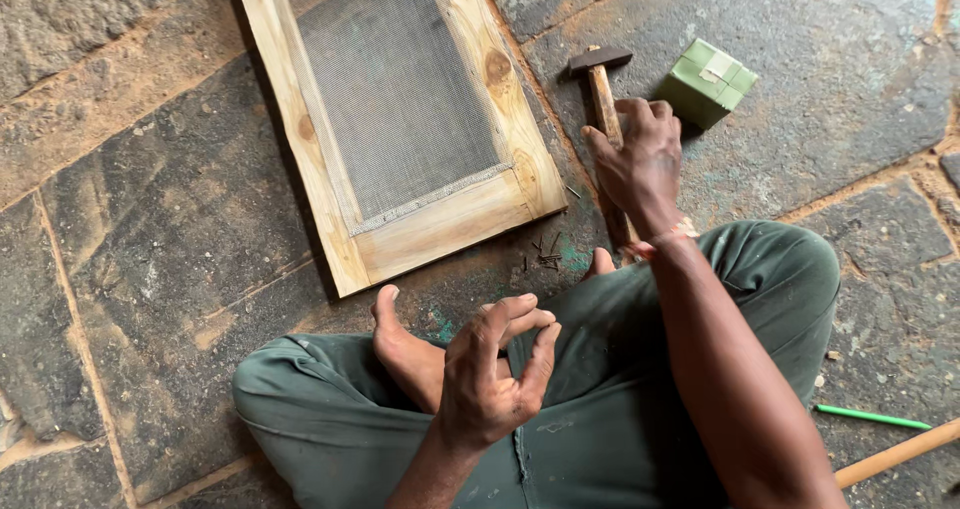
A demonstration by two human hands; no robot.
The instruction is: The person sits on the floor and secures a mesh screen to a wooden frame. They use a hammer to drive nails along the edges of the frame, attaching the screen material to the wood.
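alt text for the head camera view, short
Seated cross-legged on a stone floor, a person grips a hammer with the right hand; the left hand hovers empty, fingers curled. Ahead lie a mesh-covered wooden frame, small nails and a green box.

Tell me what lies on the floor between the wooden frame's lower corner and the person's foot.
In the head view, a small heap of dark nails lies on the stone floor between the mesh-covered wooden frame and the bare foot.
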